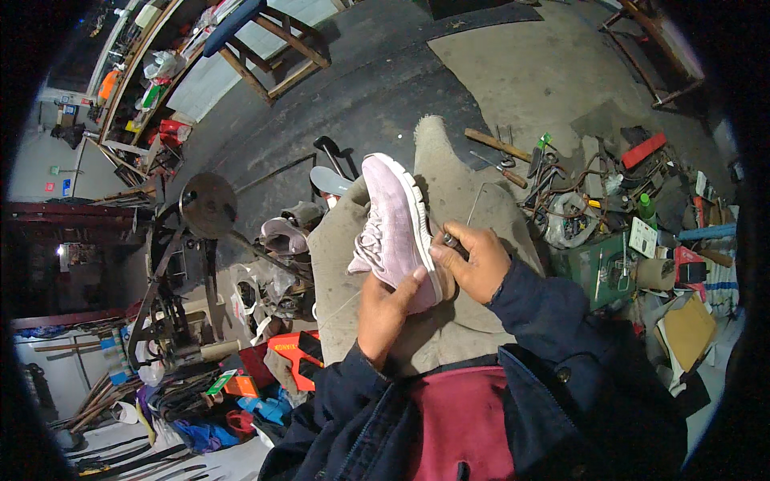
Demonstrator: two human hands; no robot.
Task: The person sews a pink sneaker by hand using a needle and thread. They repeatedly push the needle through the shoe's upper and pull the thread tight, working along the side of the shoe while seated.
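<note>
Grey cloth (473, 200) covers the person's lap, and a pink shoe (393, 228) rests on it, tipped so its sole edge faces up. Left hand (385, 309) fingers clamp the heel to steady it. Right hand (473, 260) fingers pinch a small metal tool (449, 239) against the sole.

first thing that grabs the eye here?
The pale pink sneaker at centre, held over the person's lap with its white sole edge turned to the right. The left hand grips it from below, while the right hand pinches a small metal tool against the sole. Right of them lies a heap of hand tools.
</note>
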